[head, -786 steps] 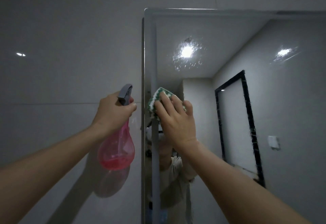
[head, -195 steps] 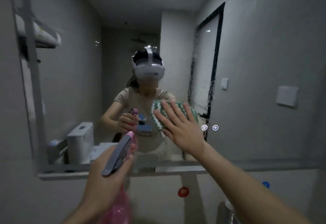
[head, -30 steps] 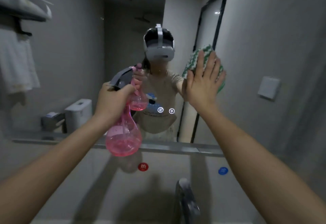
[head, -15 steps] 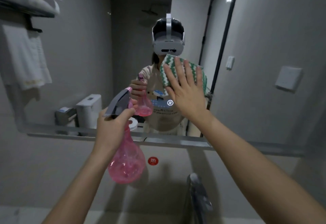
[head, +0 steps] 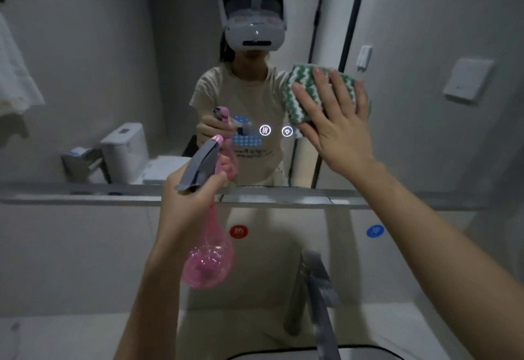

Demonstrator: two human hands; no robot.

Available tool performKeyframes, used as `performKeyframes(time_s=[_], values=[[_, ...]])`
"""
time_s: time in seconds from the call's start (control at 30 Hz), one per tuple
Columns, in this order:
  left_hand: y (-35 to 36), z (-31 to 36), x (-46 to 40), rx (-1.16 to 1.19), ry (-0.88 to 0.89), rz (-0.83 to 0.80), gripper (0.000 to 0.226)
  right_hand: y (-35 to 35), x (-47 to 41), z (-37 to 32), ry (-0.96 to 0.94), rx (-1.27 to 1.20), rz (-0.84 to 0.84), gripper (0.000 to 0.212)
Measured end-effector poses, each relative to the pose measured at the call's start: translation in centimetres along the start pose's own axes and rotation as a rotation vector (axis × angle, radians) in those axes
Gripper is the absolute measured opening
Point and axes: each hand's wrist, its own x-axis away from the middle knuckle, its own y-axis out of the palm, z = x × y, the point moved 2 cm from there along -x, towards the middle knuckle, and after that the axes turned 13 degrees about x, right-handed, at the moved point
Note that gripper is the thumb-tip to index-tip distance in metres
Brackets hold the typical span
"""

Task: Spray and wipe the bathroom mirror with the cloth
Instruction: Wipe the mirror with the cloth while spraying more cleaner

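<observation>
Wiping looks well underway: the right hand (head: 334, 130), fingers spread flat, presses the green-and-white zigzag cloth (head: 300, 87) against the lower middle of the wall-mounted bathroom mirror (head: 113, 62); the left hand (head: 187, 198) grips the pink translucent spray bottle (head: 208, 263) by its grey trigger head, near the glass; no droplets or streaks show, so what remains is hard to judge.

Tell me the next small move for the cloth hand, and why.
Probably slide the right hand sideways along the mirror, keeping the cloth flat under its spread fingers. The cloth is already pressed to the glass, while the left hand holds the spray bottle low.
</observation>
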Motion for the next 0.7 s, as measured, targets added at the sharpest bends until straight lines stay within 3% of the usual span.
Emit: performKeyframes(time_s=[0.07, 0.2, 0.43, 0.57, 0.7], values=[[0.3, -0.9, 0.3, -0.021, -0.015, -0.001, 0.01, 0.2, 1.2, 0.2, 0.05, -0.026, -0.009, 0.054], [1.6, -2.0, 0.8, -0.055, -0.022, 0.004, 0.026, 0.4, 2.9, -0.3, 0.157, -0.079, -0.03, 0.053], [3.1, -3.9, 2.9, -0.083, -0.034, 0.046, 0.022, 0.9, 7.5, -3.4, 0.25, -0.238, -0.179, 0.064], [4.4, -4.0, 4.0, -0.128, 0.058, -0.009, 0.019, 0.4, 9.4, -5.0, 0.254, -0.239, -0.06, 0.057], [5.1, -4.1, 4.0, -0.141, 0.035, -0.006, 0.015, 0.4, 9.8, -3.2, 0.127, -0.24, -0.019, 0.052]])
